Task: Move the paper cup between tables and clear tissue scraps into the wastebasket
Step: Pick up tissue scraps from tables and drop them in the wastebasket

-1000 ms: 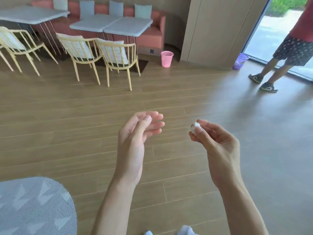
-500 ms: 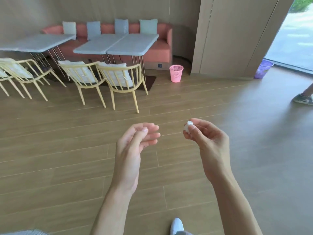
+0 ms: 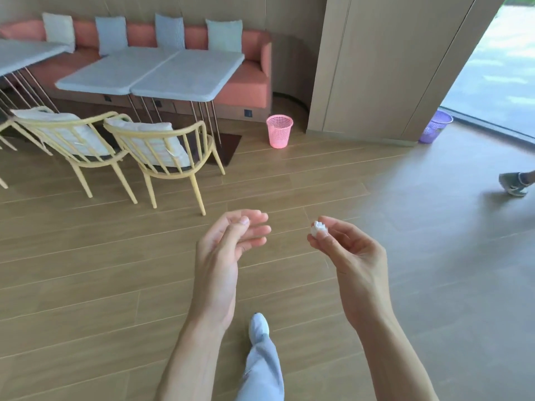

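A café or lounge seating area is showing here: a coral banquette sofa [image 3: 243,85] with cushions is running along the wall, pale tables [image 3: 185,73] are standing before it with slatted yellow chairs [image 3: 162,149], and mesh wastebaskets [image 3: 279,131] are sitting on the wood-plank floor [image 3: 86,270].

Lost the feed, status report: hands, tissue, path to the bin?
Right hand pinching tissue scrap. Left hand holds nothing. Pink wastebasket ahead, bare floor between.
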`<state>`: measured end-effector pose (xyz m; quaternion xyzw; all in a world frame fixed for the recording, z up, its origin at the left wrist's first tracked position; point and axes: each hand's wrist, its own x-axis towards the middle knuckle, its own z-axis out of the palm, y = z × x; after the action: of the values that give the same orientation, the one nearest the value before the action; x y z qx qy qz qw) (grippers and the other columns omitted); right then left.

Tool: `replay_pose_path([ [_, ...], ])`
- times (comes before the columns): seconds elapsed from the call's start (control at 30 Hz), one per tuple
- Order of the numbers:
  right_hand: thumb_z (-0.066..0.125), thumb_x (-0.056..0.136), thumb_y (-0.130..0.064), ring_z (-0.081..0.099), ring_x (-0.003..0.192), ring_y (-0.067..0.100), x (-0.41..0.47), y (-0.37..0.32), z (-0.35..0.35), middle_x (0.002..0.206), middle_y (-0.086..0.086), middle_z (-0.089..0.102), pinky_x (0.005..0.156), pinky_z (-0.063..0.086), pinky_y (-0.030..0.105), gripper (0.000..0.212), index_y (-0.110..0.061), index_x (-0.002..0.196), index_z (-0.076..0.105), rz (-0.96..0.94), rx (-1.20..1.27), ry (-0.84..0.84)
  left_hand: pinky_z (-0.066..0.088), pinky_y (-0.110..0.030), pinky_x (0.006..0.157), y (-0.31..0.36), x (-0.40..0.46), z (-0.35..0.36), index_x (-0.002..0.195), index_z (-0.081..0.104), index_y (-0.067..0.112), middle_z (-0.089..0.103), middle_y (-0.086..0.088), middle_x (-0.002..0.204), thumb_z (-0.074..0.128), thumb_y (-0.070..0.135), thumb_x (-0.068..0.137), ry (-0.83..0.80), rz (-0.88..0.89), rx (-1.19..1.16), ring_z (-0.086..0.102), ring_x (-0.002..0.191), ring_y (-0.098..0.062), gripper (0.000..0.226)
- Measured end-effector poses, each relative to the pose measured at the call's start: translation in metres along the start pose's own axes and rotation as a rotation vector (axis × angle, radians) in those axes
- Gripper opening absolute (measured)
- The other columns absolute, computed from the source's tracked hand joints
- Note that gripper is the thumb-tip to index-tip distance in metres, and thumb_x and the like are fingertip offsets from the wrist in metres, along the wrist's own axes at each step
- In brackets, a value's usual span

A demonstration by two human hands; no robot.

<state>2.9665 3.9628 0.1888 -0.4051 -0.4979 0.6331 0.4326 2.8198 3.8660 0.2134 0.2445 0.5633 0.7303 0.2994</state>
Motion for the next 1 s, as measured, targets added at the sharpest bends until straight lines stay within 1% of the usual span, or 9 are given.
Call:
replay_pose_path([
  [0.17, 0.079, 0.092, -0.019, 0.077, 0.094, 0.016, 0.139, -0.004, 0.030, 0.094, 0.004, 0.081, 0.079, 0.052, 0.010, 0.017, -0.019, 0.108, 0.078, 0.009, -0.063, 0.047, 0.057, -0.047, 0.094, -0.017, 0.149, 0.030, 0.096, 0.075, 0.011, 0.078, -0.012, 0.106, 0.054, 0.022, 0.090, -0.054, -0.044, -0.007, 0.075, 0.100, -0.030, 0.024],
  [0.27, 0.079, 0.091, -0.023, 0.077, 0.093, 0.017, 0.219, -0.020, 0.053, 0.092, 0.004, 0.080, 0.080, 0.053, 0.011, 0.012, -0.023, 0.103, 0.080, -0.017, -0.046, 0.062, 0.057, -0.046, 0.094, -0.006, 0.239, 0.049, 0.097, 0.074, 0.011, 0.078, -0.012, 0.107, 0.054, 0.021, 0.092, -0.088, -0.015, -0.018, 0.075, 0.100, -0.030, 0.023],
  [0.37, 0.079, 0.092, -0.029, 0.075, 0.086, 0.016, 0.286, -0.033, 0.069, 0.087, 0.003, 0.079, 0.084, 0.056, 0.020, 0.010, -0.029, 0.102, 0.081, -0.057, -0.051, 0.055, 0.058, -0.047, 0.094, 0.002, 0.315, 0.073, 0.098, 0.073, 0.010, 0.078, -0.012, 0.107, 0.053, 0.015, 0.097, -0.122, 0.009, -0.006, 0.075, 0.101, -0.030, 0.021],
  [0.5, 0.078, 0.092, -0.030, 0.073, 0.082, 0.016, 0.364, -0.033, 0.080, 0.082, 0.002, 0.077, 0.092, 0.055, 0.034, 0.011, -0.027, 0.103, 0.081, -0.044, -0.035, 0.074, 0.059, -0.044, 0.092, -0.006, 0.389, 0.101, 0.098, 0.073, 0.007, 0.078, -0.012, 0.106, 0.054, 0.017, 0.094, -0.157, -0.022, -0.008, 0.075, 0.099, -0.029, 0.022],
  [0.6, 0.077, 0.093, -0.024, 0.074, 0.082, 0.018, 0.429, -0.026, 0.086, 0.085, 0.004, 0.079, 0.095, 0.057, 0.039, 0.009, -0.026, 0.101, 0.081, -0.034, -0.022, 0.099, 0.058, -0.047, 0.094, -0.025, 0.446, 0.118, 0.099, 0.072, 0.007, 0.078, -0.013, 0.106, 0.052, 0.007, 0.102, -0.160, -0.056, 0.032, 0.075, 0.099, -0.029, 0.021],
  [0.7, 0.077, 0.093, -0.020, 0.073, 0.079, 0.017, 0.506, -0.018, 0.090, 0.088, 0.006, 0.079, 0.097, 0.056, 0.042, 0.011, -0.021, 0.103, 0.080, -0.032, -0.002, 0.107, 0.058, -0.045, 0.093, -0.043, 0.508, 0.133, 0.098, 0.073, 0.007, 0.077, -0.013, 0.107, 0.054, 0.011, 0.099, -0.130, -0.065, 0.060, 0.075, 0.100, -0.030, 0.019],
  [0.8, 0.077, 0.093, -0.020, 0.072, 0.079, 0.017, 0.594, -0.013, 0.101, 0.087, 0.005, 0.079, 0.099, 0.055, 0.045, 0.012, -0.022, 0.104, 0.080, -0.042, 0.008, 0.083, 0.057, -0.048, 0.095, -0.058, 0.581, 0.154, 0.100, 0.072, 0.004, 0.077, -0.014, 0.106, 0.048, 0.003, 0.104, -0.066, -0.056, 0.084, 0.074, 0.100, -0.031, 0.025],
  [0.9, 0.078, 0.092, -0.021, 0.070, 0.077, 0.019, 0.688, -0.021, 0.112, 0.083, 0.003, 0.077, 0.095, 0.056, 0.044, 0.011, -0.022, 0.103, 0.081, -0.045, 0.040, 0.050, 0.058, -0.048, 0.094, -0.062, 0.660, 0.191, 0.100, 0.072, 0.003, 0.078, -0.014, 0.105, 0.047, 0.002, 0.104, -0.030, -0.051, 0.126, 0.075, 0.099, -0.030, 0.025],
  [1.0, 0.078, 0.093, -0.022, 0.068, 0.074, 0.019, 0.773, -0.045, 0.121, 0.079, 0.002, 0.076, 0.085, 0.058, 0.031, 0.010, -0.022, 0.101, 0.082, -0.070, 0.051, 0.005, 0.059, -0.045, 0.093, -0.053, 0.736, 0.233, 0.099, 0.073, 0.003, 0.078, -0.014, 0.103, 0.047, 0.002, 0.104, -0.015, -0.018, 0.124, 0.074, 0.098, -0.030, 0.026],
])
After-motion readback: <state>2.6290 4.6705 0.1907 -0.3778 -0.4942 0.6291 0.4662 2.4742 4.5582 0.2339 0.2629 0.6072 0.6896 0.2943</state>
